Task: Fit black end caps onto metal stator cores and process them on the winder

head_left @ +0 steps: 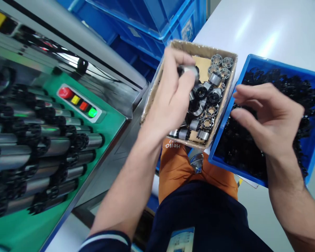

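Observation:
My left hand [170, 91] is over a cardboard box [232, 70], its fingers wrapped round a silver metal cylinder [190, 71] with black end pieces. Loose in the box, beside and below that hand, lie several shorter metal rings with black toothed ends [203, 134]. Bare open rings [216, 59] stand together in its far right corner. Above a blue bin [257, 63] hovers my right hand [273, 119], thumb and fingers curved with a gap between them. Nothing shows in that gap. Many small black plastic parts [238, 150] fill the bin.
At left, a green machine surface [107, 129] carries many metal cylinders with black ends [55, 145] and a button panel [80, 103]. A grey machine frame [115, 56] rises beside the box. Stacked blue crates [147, 35] stand behind. A white table [225, 31] extends at upper right.

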Demonstrator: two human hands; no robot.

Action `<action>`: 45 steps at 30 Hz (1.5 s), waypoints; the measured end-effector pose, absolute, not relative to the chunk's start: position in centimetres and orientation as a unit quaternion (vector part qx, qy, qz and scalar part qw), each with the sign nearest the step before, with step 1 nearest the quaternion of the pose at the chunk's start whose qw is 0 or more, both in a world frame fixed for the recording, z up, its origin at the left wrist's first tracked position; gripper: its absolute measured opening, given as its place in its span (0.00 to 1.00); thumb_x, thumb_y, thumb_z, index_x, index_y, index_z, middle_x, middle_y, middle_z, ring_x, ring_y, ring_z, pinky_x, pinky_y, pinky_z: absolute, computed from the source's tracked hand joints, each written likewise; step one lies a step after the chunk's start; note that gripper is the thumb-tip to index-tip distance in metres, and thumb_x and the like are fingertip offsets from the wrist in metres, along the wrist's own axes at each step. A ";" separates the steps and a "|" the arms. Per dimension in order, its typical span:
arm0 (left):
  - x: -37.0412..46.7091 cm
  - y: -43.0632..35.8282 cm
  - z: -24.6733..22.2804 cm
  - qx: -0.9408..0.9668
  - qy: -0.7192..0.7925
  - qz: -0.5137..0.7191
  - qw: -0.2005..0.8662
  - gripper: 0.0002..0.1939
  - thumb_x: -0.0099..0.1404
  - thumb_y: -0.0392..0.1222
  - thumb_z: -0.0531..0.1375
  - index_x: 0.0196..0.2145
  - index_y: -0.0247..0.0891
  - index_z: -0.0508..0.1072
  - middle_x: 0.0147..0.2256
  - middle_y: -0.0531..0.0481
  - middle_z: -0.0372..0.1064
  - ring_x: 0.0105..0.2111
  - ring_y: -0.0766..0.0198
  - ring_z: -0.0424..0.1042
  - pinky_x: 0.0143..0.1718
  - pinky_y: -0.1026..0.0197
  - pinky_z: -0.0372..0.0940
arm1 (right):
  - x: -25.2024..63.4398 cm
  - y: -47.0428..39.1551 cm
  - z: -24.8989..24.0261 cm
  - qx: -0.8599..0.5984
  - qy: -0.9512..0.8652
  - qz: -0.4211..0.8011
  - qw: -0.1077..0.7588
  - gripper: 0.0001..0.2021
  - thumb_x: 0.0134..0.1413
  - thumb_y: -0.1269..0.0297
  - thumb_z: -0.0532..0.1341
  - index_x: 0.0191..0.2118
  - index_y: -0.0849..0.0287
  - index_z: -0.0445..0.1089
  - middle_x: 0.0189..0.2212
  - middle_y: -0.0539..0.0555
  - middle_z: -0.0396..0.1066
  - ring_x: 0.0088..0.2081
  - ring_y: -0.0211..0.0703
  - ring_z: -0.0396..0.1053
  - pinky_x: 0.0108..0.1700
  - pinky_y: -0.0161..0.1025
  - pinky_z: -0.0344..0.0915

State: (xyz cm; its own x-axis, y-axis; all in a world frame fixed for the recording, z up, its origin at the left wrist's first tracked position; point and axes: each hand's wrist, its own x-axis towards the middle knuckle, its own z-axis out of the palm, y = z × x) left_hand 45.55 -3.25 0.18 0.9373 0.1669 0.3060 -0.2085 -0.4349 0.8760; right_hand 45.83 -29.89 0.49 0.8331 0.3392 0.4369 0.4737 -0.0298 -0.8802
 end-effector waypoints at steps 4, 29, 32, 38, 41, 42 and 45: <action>57.7 -0.6 -1.7 0.930 -0.068 0.123 0.340 0.14 0.75 0.28 0.68 0.56 0.35 0.79 0.50 0.45 0.74 0.58 0.48 0.71 0.76 0.27 0.63 | 46.8 -34.7 3.7 -0.855 -0.200 -0.081 0.472 0.15 0.75 0.49 0.76 0.63 0.28 0.87 0.58 0.50 0.87 0.55 0.62 0.85 0.63 0.68 0.85; 62.0 -2.0 0.6 0.896 0.025 0.044 0.440 0.23 0.44 0.28 0.84 0.32 0.50 0.84 0.28 0.55 0.65 0.54 0.49 0.68 0.84 0.34 0.50 | 45.0 -34.9 -2.9 -0.957 -0.237 0.093 0.142 0.19 0.80 0.65 0.60 0.69 0.52 0.78 0.66 0.65 0.72 0.48 0.55 0.82 0.50 0.53 0.84; 56.2 -2.1 3.4 0.855 -0.005 0.094 0.509 0.17 0.57 0.35 0.82 0.42 0.46 0.86 0.44 0.50 0.79 0.43 0.54 0.74 0.66 0.34 0.73 | 45.5 -34.3 -2.7 -0.948 -0.237 0.068 0.203 0.16 0.79 0.64 0.63 0.65 0.52 0.80 0.62 0.63 0.75 0.50 0.56 0.82 0.53 0.53 0.84; 42.8 -4.3 3.1 0.590 0.042 -0.057 0.804 0.21 0.64 0.38 0.77 0.54 0.40 0.82 0.60 0.38 0.83 0.48 0.53 0.86 0.33 0.59 0.78 | 47.8 -34.0 -0.8 -0.919 -0.266 0.012 0.292 0.18 0.67 0.72 0.63 0.59 0.54 0.81 0.57 0.62 0.80 0.56 0.58 0.82 0.63 0.56 0.80; 37.0 -5.4 2.0 0.526 0.068 -0.118 0.839 0.16 0.76 0.54 0.73 0.51 0.39 0.85 0.48 0.35 0.86 0.34 0.54 0.84 0.22 0.60 0.72 | 48.6 -34.3 -0.1 -0.917 -0.276 0.013 0.287 0.14 0.67 0.70 0.64 0.54 0.54 0.81 0.51 0.60 0.82 0.52 0.58 0.82 0.59 0.56 0.79; 35.6 -5.8 1.7 0.518 0.072 -0.127 0.843 0.18 0.78 0.59 0.71 0.48 0.40 0.83 0.44 0.36 0.86 0.30 0.56 0.81 0.20 0.61 0.68 | 48.6 -34.4 0.1 -0.917 -0.272 0.011 0.292 0.11 0.68 0.68 0.65 0.52 0.53 0.80 0.49 0.59 0.83 0.51 0.58 0.82 0.59 0.56 0.79; 32.9 -7.0 1.3 0.507 0.116 -0.132 0.844 0.20 0.79 0.63 0.72 0.52 0.46 0.78 0.39 0.44 0.85 0.23 0.63 0.75 0.18 0.66 0.60 | 48.0 -34.4 1.0 -0.901 -0.243 0.037 0.358 0.10 0.71 0.62 0.67 0.54 0.51 0.77 0.51 0.57 0.86 0.48 0.55 0.82 0.55 0.54 0.78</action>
